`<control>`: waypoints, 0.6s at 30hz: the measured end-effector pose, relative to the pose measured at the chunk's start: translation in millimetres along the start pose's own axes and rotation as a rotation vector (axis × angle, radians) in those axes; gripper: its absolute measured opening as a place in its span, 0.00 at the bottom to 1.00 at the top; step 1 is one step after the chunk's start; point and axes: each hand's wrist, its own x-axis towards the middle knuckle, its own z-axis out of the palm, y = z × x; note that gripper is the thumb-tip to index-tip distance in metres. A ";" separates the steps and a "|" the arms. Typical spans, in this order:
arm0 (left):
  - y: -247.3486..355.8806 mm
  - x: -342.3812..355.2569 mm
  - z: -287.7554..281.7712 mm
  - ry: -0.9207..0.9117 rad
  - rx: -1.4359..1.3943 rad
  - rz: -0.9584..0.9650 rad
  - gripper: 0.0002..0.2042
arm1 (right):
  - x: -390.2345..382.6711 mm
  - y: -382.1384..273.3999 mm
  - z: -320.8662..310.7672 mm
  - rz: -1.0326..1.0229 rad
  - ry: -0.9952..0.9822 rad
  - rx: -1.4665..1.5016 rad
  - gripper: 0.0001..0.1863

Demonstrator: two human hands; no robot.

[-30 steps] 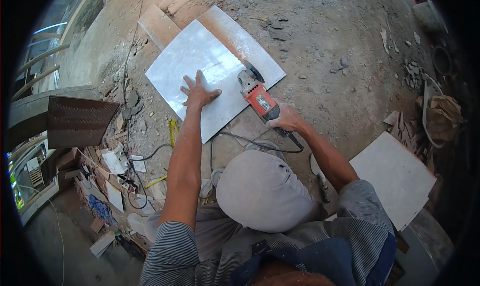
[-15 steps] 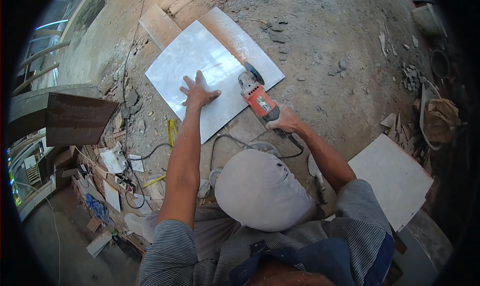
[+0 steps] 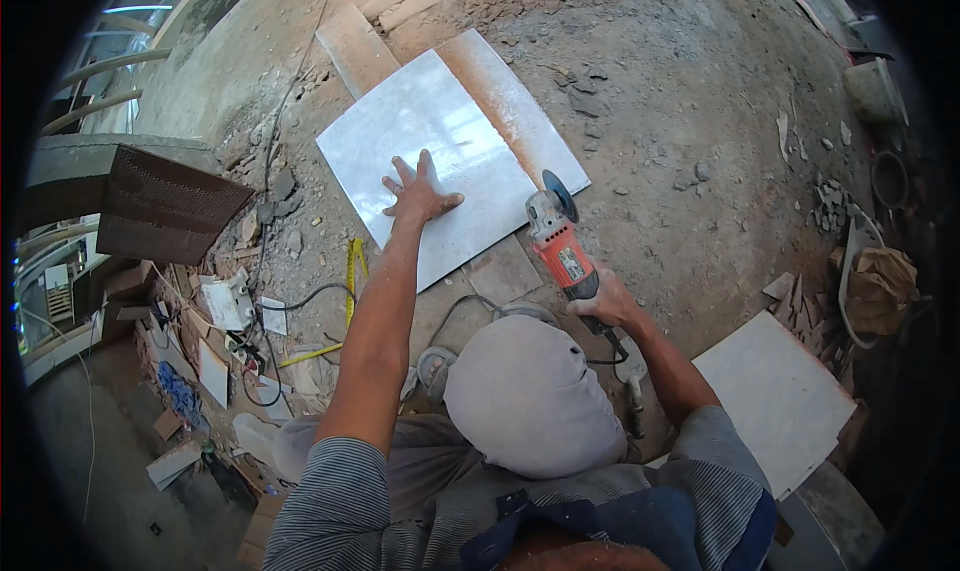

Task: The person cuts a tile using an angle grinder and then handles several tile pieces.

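A large white glossy tile (image 3: pixel 400 121) lies flat on the dirt ground. My left hand (image 3: pixel 420 196) rests on it with fingers spread. Along its right side lies a white strip (image 3: pixel 535 121) coated in orange-brown dust, and a brown dusty line runs between the two. My right hand (image 3: pixel 607 299) grips the rear body of a red and black angle grinder (image 3: pixel 565 256). The grinder's dark disc (image 3: pixel 562 196) is at the near end of that line, close to the strip's lower edge. Whether the disc touches the tile or strip I cannot tell.
A black cord (image 3: pixel 470 301) runs near my knee. A yellow folding rule (image 3: pixel 354 276) lies left of the tile. Another white tile (image 3: pixel 775 401) is at the right. Tile scraps, a brown ridged sheet (image 3: pixel 165 211), a bucket (image 3: pixel 878 89) and a paper bag (image 3: pixel 882 286) surround the spot.
The grinder has moved right and toward me, to the near end of the line. The brown line now shows down to the tile's near edge. My left hand stays spread on the tile.
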 end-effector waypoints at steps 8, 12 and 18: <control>-1.0 -4.0 1.8 -0.017 -0.029 -0.008 0.57 | 170.9 -88.2 -11.3 -0.227 0.099 -0.066 0.43; -1.9 -2.1 3.9 0.021 0.015 0.015 0.58 | 243.1 -131.6 -6.7 -0.235 0.074 -0.071 0.39; 1.1 0.0 3.6 0.013 0.023 0.025 0.59 | 295.4 -152.2 -1.6 -0.251 0.086 -0.031 0.37</control>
